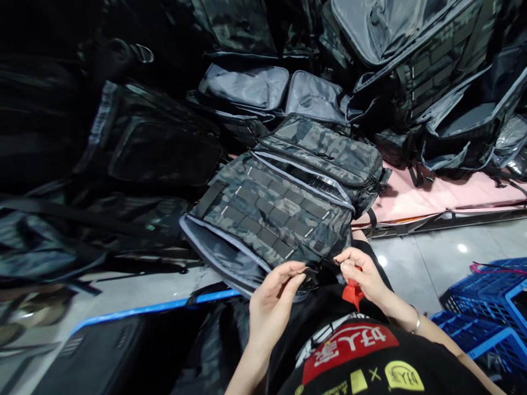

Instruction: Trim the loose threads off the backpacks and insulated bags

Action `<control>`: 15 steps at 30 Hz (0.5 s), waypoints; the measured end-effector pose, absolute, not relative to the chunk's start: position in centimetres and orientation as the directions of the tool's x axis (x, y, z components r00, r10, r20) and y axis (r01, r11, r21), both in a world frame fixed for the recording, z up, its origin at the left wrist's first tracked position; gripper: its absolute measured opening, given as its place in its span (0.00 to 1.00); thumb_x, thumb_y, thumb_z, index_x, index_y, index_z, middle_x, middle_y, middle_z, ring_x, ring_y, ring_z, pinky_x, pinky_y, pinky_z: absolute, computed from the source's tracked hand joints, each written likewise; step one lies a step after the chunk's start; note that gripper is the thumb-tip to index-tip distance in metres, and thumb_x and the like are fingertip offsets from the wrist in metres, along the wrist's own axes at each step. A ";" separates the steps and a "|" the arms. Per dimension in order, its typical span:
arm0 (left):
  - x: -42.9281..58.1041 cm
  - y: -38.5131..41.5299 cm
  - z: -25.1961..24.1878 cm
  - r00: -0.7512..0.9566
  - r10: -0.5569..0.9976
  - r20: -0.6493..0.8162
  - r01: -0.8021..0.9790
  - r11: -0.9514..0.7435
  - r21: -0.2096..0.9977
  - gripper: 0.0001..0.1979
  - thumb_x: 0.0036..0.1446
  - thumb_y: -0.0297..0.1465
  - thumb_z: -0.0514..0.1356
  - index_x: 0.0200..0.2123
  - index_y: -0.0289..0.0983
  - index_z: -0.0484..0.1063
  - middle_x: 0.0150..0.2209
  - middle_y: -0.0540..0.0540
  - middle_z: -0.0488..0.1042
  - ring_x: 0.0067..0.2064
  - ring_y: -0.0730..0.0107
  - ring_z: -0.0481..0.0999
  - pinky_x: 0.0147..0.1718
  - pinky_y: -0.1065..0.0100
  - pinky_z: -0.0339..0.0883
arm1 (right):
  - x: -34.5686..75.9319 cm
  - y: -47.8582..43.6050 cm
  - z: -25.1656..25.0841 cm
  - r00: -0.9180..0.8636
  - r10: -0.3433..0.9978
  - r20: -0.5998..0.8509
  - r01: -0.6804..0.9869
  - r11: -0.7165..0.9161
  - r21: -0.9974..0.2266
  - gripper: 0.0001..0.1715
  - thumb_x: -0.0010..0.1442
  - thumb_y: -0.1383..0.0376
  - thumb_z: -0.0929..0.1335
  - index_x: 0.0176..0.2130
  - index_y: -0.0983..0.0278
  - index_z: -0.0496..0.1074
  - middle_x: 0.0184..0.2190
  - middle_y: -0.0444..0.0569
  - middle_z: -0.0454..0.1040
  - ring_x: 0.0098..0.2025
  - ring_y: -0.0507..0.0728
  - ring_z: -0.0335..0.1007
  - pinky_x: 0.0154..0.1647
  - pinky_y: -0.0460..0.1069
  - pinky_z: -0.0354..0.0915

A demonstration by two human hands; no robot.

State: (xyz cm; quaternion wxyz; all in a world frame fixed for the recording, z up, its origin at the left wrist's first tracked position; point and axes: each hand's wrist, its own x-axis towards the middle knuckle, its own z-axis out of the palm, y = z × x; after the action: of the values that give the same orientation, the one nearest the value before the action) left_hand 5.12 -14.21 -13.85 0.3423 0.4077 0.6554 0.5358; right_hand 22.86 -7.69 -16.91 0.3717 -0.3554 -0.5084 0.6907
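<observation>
A dark camouflage bag [284, 206] with webbing rows lies across my lap, two of its pockets unzipped to a grey lining. At its near corner, my left hand [274, 304] pinches a small black piece [312, 277], perhaps a strap or zipper end. My right hand [364, 277] is just to the right, thumb and fingertips closed at the bag's edge on a thin dark part. A red plastic object [352, 293] sticks out below the right fingers, held against the palm. Its full shape is hidden by the hand.
More camouflage bags [436, 71], several gaping open, crowd the far side, and dark bags [160, 137] are piled at left. A pink padded surface [448, 195] runs behind at right. Blue plastic crates [486, 307] stand at lower right; a blue-rimmed container [156, 306] is at lower left.
</observation>
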 end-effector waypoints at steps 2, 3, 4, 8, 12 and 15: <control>5.2 -14.5 -14.2 -0.385 0.918 0.093 0.251 0.007 0.968 0.04 0.51 0.33 0.61 0.31 0.40 0.74 0.33 0.47 0.76 0.37 0.66 0.76 0.40 0.64 0.71 | 23.1 -7.9 -17.2 -0.520 0.828 -0.210 -0.202 -0.358 -0.911 0.16 0.53 0.53 0.69 0.33 0.64 0.70 0.15 0.36 0.55 0.17 0.46 0.49 0.19 0.43 0.49; 5.2 -14.5 -14.4 -0.368 0.918 0.149 0.277 -0.045 0.960 0.03 0.52 0.32 0.60 0.29 0.40 0.74 0.33 0.47 0.76 0.37 0.66 0.76 0.40 0.64 0.71 | 23.2 -8.0 -17.3 -0.541 0.807 -0.239 -0.220 -0.410 -0.885 0.17 0.52 0.53 0.70 0.33 0.64 0.70 0.14 0.35 0.55 0.17 0.46 0.48 0.18 0.43 0.47; 5.3 -14.6 -14.6 -0.361 0.911 0.201 0.288 -0.096 0.953 0.03 0.52 0.30 0.60 0.28 0.40 0.74 0.32 0.47 0.75 0.36 0.67 0.76 0.40 0.63 0.71 | 23.3 -8.1 -17.3 -0.563 0.786 -0.255 -0.235 -0.448 -0.863 0.17 0.52 0.54 0.70 0.34 0.65 0.69 0.14 0.35 0.55 0.17 0.46 0.48 0.18 0.43 0.47; 5.3 -14.8 -15.1 -0.369 0.877 0.307 0.263 -0.219 0.940 0.05 0.53 0.26 0.60 0.27 0.41 0.74 0.31 0.48 0.75 0.34 0.68 0.76 0.36 0.64 0.72 | 23.5 -8.5 -17.3 -0.645 0.721 -0.253 -0.228 -0.497 -0.837 0.16 0.52 0.56 0.71 0.35 0.65 0.70 0.16 0.36 0.58 0.17 0.45 0.47 0.18 0.42 0.44; 4.9 -14.9 -15.5 -0.319 0.892 0.320 0.258 -0.243 0.935 0.06 0.53 0.25 0.59 0.28 0.41 0.75 0.32 0.48 0.76 0.35 0.66 0.77 0.36 0.62 0.73 | 23.6 -8.4 -17.3 -0.683 0.691 -0.237 -0.187 -0.479 -0.858 0.15 0.52 0.57 0.71 0.34 0.66 0.70 0.16 0.35 0.57 0.17 0.44 0.45 0.18 0.42 0.43; 4.6 -14.9 -15.8 -0.281 0.901 0.330 0.273 -0.254 0.928 0.07 0.53 0.24 0.59 0.29 0.41 0.75 0.32 0.47 0.76 0.35 0.66 0.77 0.36 0.63 0.73 | 23.6 -8.3 -17.2 -0.698 0.686 -0.207 -0.163 -0.433 -0.887 0.15 0.51 0.57 0.72 0.34 0.66 0.71 0.19 0.38 0.64 0.18 0.44 0.52 0.21 0.42 0.50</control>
State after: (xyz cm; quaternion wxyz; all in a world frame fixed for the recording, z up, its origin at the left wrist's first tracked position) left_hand 4.60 -14.92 -15.82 0.2691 0.5356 0.5482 0.5832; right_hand 23.57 -8.29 -17.15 0.2660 -0.2833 -0.4614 0.7976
